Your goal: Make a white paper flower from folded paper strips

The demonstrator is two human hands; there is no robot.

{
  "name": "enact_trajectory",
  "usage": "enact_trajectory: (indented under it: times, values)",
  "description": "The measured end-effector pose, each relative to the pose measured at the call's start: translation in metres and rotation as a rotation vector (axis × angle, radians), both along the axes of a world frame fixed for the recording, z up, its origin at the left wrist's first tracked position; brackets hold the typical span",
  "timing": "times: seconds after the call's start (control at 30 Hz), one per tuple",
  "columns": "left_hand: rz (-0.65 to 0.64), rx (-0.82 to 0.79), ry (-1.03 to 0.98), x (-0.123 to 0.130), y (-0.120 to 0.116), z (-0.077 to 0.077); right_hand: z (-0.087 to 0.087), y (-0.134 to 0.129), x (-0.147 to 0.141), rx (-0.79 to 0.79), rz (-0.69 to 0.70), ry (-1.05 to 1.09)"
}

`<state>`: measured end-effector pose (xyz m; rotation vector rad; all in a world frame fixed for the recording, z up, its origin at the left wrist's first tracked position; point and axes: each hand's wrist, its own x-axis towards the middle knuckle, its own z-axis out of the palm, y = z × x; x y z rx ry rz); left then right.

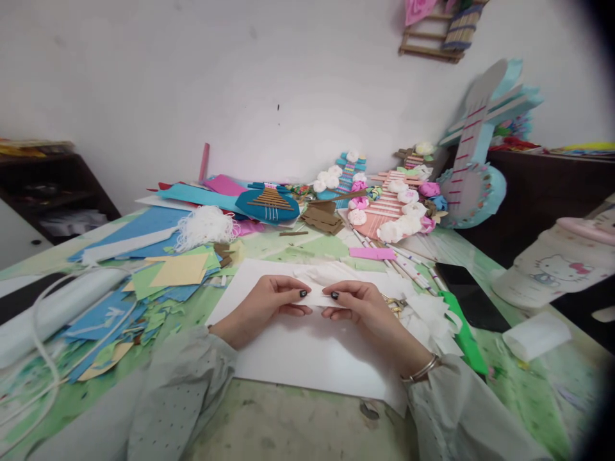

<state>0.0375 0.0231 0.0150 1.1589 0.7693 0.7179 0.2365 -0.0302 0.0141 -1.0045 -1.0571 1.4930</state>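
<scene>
Between my two hands is a small strip of white crepe-like paper (317, 296), pinched at each end. My left hand (278, 296) grips its left end with thumb and fingers, and my right hand (353, 301) grips the right end the same way. Both hands hover over a large white sheet (307, 358) on the table. More crumpled white paper (331, 274) lies just behind the fingers. Gold-handled scissors (394, 303) sit beside my right hand, partly covered by white paper scraps (430, 317).
Coloured paper scraps (177, 270) and a white yarn heap (206, 227) lie left. At right are a green glue gun (462, 333), a phone (473, 296) and a large cup (557, 262). Flower-decorated crafts (391, 205) and a blue paper instrument (473, 153) stand at the back.
</scene>
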Motion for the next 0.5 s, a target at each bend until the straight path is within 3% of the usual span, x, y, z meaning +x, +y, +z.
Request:
enact_trajectory:
  times: [0.23,0.33,0.5]
  values:
    - [-0.012,0.043,-0.006,-0.0005,-0.0022,0.0021,0.0004,0.0000,-0.0012,-0.012,-0.092,-0.042]
    - [-0.029,0.064,0.003,-0.0002,-0.0026,0.0019,-0.0002,0.0005,0.0001,-0.006,-0.081,-0.051]
    - [0.048,0.076,0.034,0.0006,-0.0025,0.0023,-0.0019,0.0017,0.0015,0.005,-0.045,-0.061]
